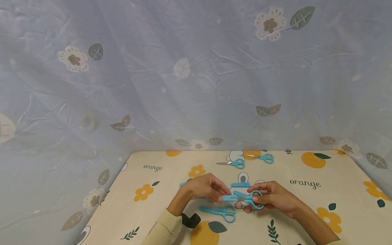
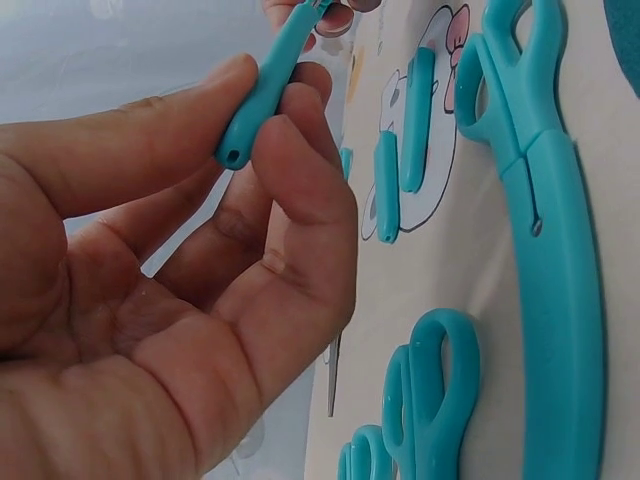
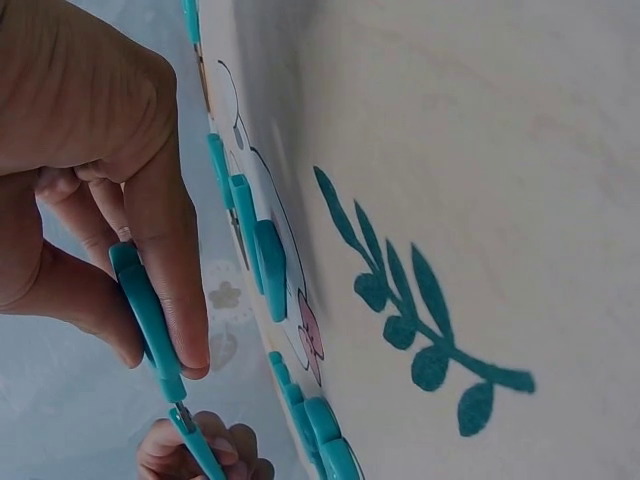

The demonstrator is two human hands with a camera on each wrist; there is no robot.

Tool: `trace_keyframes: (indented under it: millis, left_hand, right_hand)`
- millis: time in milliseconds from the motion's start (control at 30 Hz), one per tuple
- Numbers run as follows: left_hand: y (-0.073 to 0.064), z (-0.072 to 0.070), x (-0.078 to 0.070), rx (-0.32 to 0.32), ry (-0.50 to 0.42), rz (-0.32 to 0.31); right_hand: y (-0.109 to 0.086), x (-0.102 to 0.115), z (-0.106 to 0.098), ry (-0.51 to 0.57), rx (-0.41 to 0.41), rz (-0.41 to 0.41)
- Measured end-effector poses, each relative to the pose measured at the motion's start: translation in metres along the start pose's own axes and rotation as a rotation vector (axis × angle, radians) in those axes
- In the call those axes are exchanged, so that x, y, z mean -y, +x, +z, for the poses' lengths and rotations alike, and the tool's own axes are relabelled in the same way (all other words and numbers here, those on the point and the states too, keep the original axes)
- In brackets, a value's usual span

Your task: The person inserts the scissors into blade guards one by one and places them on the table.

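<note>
Through the head camera I am watching the left hand [image 1: 206, 188] and the right hand [image 1: 274, 197] holding one pair of scissors [image 1: 248, 198] between them, above the surface [image 1: 306, 211]. The left fingers are pinching a cover [image 1: 228, 198]; the right fingers are pinching the handles. The cover is sitting over the front of the blades, with bare metal showing behind it. Two loose covers [image 1: 240, 184] are lying just beyond, a covered pair [image 1: 211, 210] is lying nearer the person, and two bare pairs [image 1: 238, 163] are lying farther back, blades pointing left.

Through the left wrist camera I am seeing the thumb and fingertips pressing the cover's end from opposite sides. The covered pair is looming at the right, and more handles [image 2: 458, 390] are showing at the bottom.

Through the right wrist camera I am seeing the handles resting between thumb and finger, with the left hand appearing below. A leafy print [image 3: 430, 330] is filling the middle of the surface.
</note>
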State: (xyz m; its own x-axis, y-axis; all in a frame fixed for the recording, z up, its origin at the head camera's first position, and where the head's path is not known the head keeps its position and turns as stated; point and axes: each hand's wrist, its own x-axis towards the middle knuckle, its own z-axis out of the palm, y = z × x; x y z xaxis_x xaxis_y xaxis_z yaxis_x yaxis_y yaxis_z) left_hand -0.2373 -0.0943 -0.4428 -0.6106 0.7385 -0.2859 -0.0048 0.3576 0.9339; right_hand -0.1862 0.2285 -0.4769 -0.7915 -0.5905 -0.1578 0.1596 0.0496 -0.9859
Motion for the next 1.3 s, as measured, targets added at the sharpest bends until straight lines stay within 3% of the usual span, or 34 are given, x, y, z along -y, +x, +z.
trace_keyframes:
  millis: [233, 633, 1300]
  left_hand:
    - [0.001, 0.003, -0.001, -0.016, 0.019, 0.025]
    - [-0.001, 0.013, 0.004, -0.086, -0.009, 0.003]
    - [0.000, 0.020, -0.001, -0.111, -0.041, 0.009]
  right_hand:
    - [0.001, -0.001, 0.001, 0.022, -0.004, 0.026]
    - [0.001, -0.007, 0.007, -0.019, -0.046, 0.011]
    - [0.001, -0.001, 0.011, -0.067, -0.081, 0.007]
